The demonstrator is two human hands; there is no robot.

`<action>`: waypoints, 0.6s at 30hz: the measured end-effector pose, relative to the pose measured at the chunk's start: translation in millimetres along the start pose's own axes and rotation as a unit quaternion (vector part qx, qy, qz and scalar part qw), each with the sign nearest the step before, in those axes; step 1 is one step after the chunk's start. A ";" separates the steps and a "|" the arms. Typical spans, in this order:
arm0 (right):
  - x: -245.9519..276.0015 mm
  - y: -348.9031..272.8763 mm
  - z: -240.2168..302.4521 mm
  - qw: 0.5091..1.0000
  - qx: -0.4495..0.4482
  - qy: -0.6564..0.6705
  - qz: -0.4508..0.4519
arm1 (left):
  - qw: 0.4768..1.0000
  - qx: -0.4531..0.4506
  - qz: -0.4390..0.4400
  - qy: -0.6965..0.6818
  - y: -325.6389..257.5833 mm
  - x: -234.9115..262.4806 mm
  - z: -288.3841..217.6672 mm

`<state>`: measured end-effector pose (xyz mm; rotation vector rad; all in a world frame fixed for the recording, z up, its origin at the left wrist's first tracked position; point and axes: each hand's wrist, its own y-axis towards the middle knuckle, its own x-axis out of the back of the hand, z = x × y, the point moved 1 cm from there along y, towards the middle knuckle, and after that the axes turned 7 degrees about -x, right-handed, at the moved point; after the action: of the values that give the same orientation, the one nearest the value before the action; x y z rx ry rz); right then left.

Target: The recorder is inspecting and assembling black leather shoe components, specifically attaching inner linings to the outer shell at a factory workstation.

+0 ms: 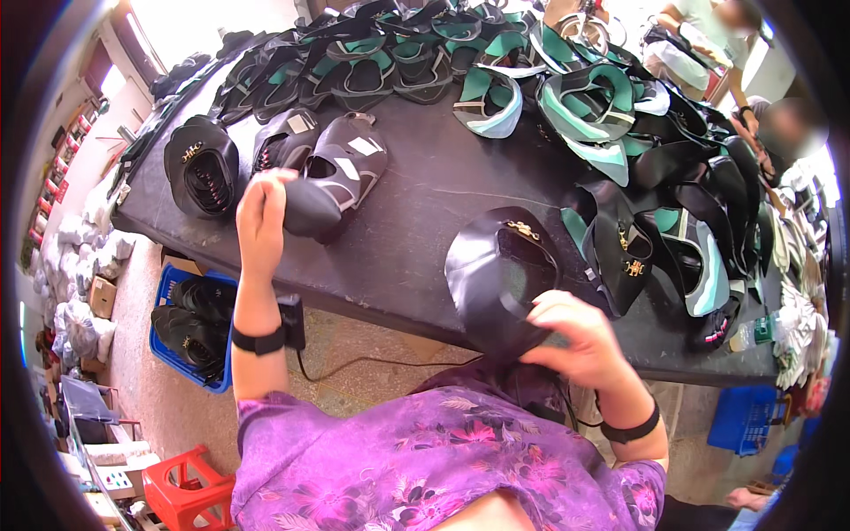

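My left hand point(262, 217) is raised over the dark table point(425, 203) and grips the toe end of a black and grey shoe upper point(341, 173) that rests on the table. My right hand point(575, 341) holds a black shoe upper with a gold buckle point(500, 274) at the table's near edge. Another black upper with a gold ornament point(202, 166) lies at the left end of the table. Both wrists wear black bands.
Piles of black, teal and white shoe uppers point(567, 97) cover the far and right side of the table. A blue crate with black uppers point(190, 327) sits on the floor at left, a red stool point(181, 491) nearer. Other people point(708, 44) work at the far right.
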<state>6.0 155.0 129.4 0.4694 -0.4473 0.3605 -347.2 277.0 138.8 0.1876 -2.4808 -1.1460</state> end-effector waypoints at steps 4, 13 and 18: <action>44.6 -8.7 8.7 0.906 -0.058 0.343 -0.240 | 0.997 -0.040 0.037 0.054 42.7 -57.5 -35.5; 57.6 15.8 60.8 0.962 0.196 -0.052 -0.182 | 0.913 -0.308 0.256 -0.072 -88.6 -194.2 -90.0; 7.7 -2.7 31.7 0.969 0.174 -0.157 0.073 | 0.933 -0.110 0.332 -0.078 -93.9 -158.3 -85.6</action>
<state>3.3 138.6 157.6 0.8447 -0.7350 0.5131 -172.1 200.4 70.6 -0.7750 -2.2236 -1.1338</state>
